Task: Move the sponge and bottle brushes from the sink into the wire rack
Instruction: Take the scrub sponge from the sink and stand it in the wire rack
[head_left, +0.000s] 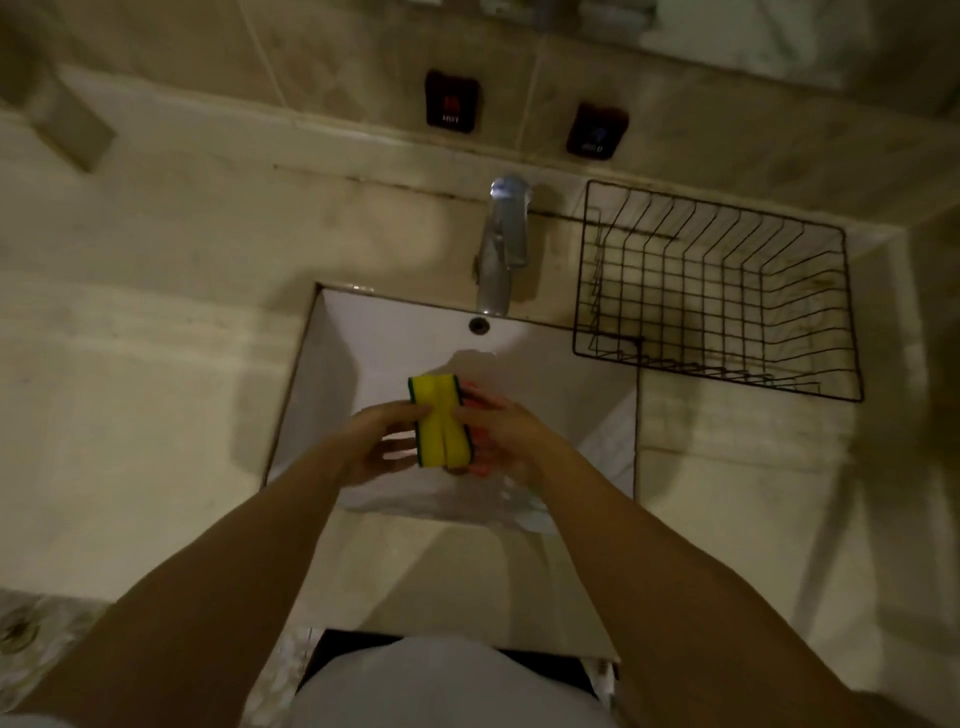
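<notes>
A yellow sponge (440, 421) with dark green edges is folded lengthwise and squeezed between both hands above the white sink (524, 358). My left hand (379, 441) presses it from the left, my right hand (501, 434) from the right. Something orange-red (479, 410), partly hidden and blurred, lies just behind the right hand in the sink; what it is cannot be told. The dark wire rack (852, 322) sits on the counter to the right of the sink, with nothing in it.
A chrome tap (501, 244) stands over the sink's back edge, above the overflow hole (479, 326). Two dark wall buttons (451, 101) sit on the tiled wall. Beige countertop (145, 364) spreads to the left and front.
</notes>
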